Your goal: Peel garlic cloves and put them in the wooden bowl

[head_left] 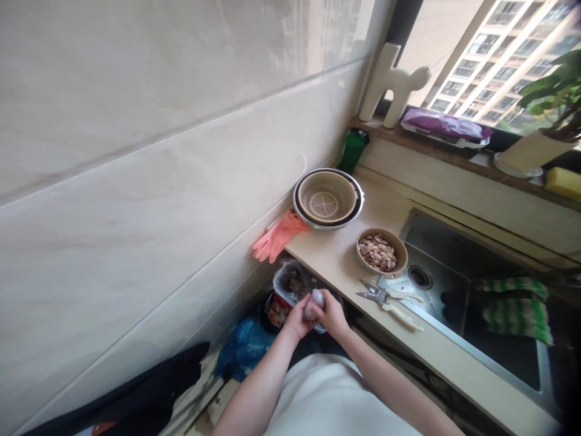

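Both my hands are closed around a pale purple garlic bulb [316, 298], above an open waste bin. My left hand [298, 320] grips it from the left, while my right hand [333, 316] presses on it from the right, fingers partly hidden. Just beneath is the bin [284, 289], lined with clear plastic and holding dark scraps. On the counter to the right, a tan bowl [403, 257] is filled with what look like garlic cloves [377, 251] in brownish-purple skins. Beside the bowl lie white-handled kitchen shears [385, 295], blades apart.
A beige colander [327, 197] sits in a metal-rimmed basin by the wall. Pink rubber gloves [278, 237] hang over the counter edge. To the right is a steel sink [440, 263] with a green-striped cloth [517, 318]. A blue bag [247, 345] lies low on the left.
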Demonstrator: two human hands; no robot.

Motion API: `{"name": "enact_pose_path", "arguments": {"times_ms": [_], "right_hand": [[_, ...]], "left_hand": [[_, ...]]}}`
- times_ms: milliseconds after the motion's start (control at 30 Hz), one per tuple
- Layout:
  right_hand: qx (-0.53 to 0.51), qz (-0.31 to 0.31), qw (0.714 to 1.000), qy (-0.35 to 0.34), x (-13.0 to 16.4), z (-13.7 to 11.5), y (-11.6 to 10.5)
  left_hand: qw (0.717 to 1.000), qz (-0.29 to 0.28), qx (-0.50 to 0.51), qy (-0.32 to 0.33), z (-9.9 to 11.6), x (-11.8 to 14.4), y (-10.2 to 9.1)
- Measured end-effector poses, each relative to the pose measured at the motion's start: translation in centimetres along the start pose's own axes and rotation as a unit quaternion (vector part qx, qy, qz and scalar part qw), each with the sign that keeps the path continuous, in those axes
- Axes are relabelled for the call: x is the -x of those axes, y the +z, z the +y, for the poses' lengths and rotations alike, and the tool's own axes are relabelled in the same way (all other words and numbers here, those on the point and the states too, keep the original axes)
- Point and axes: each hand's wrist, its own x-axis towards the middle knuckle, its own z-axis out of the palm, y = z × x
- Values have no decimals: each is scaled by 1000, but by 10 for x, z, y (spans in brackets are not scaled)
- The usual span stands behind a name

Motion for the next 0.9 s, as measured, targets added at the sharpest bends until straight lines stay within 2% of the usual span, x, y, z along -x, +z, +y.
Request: {"name": "enact_pose_path", "arguments": {"times_ms": [67, 133, 300, 433, 533, 633, 767, 900], "right_hand": [[11, -31, 999, -8, -3, 1, -3], [20, -36, 999, 2, -5, 1, -6], [19, 12, 999, -39, -3, -5, -9], [36, 21, 999, -33, -3, -6, -10], [-12, 44, 998, -37, -5, -5, -9], [-39, 19, 998, -55, -7, -2, -8], [0, -27, 999, -38, -8, 0, -6], [27, 3, 999, -31, -9, 3, -1]], "left_hand": [[1000, 1, -17, 7, -2, -2, 1], [1000, -3, -24, 16, -4, -2, 0], [999, -43, -3, 14, -2, -1, -1], [999, -46, -4, 10, 1, -2, 2], [999, -50, -13, 16, 2, -3, 5], [999, -41, -19, 31, 3, -2, 7], [998, -32, -28, 45, 2, 0, 7], [999, -39, -11, 33, 5, 1, 3]]}}
